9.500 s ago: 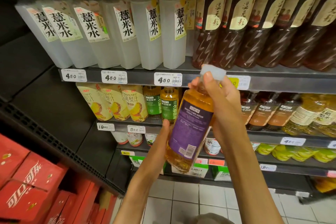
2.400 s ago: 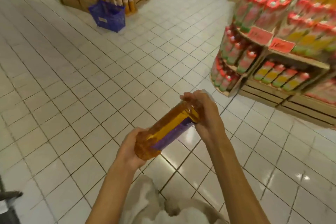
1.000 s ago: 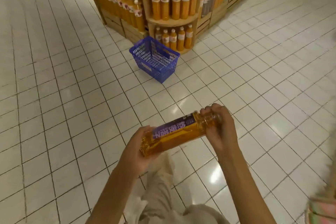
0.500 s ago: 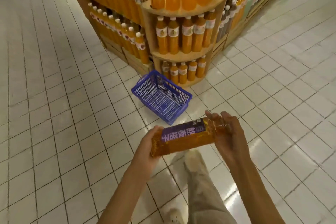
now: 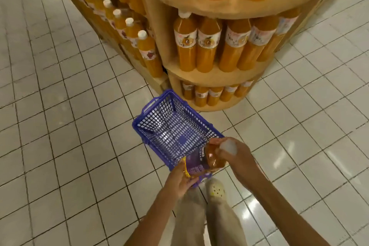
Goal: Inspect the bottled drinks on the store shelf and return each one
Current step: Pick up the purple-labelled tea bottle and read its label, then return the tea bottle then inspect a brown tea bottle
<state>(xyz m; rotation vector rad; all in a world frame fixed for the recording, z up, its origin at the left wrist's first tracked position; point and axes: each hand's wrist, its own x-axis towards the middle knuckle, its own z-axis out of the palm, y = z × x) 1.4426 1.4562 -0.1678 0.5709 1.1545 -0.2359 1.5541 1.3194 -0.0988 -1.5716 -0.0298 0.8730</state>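
Both of our hands hold one amber plastic drink bottle with a purple label (image 5: pixel 201 163), tilted over the near corner of a blue plastic mesh shopping basket (image 5: pixel 157 126). Our left hand (image 5: pixel 180 180) cups the bottle's base from below, fingers curled around its lower end. Our right hand (image 5: pixel 233 156) wraps the neck end, fingers closed around it just below the white cap (image 5: pixel 228 147), which shows between them. The bottle sits slightly below the picture's centre, slanting from its base at 7 o'clock up to the cap at 1 o'clock.

We see the basket standing on the pale tiled floor (image 5: pixel 69 126), stretching away from the bottle toward 11 o'clock. Just beyond it, at 12 o'clock, rises a rounded wooden display stand (image 5: pixel 215 78) with tiers of orange juice bottles with white caps (image 5: pixel 187 46). A further row of these bottles runs along the stand's side toward 10 o'clock.

At 6 o'clock, beneath the bottle, we see our beige trouser legs (image 5: pixel 199 215) and a pale perforated clog (image 5: pixel 216 188), its toe beside the basket's near corner.
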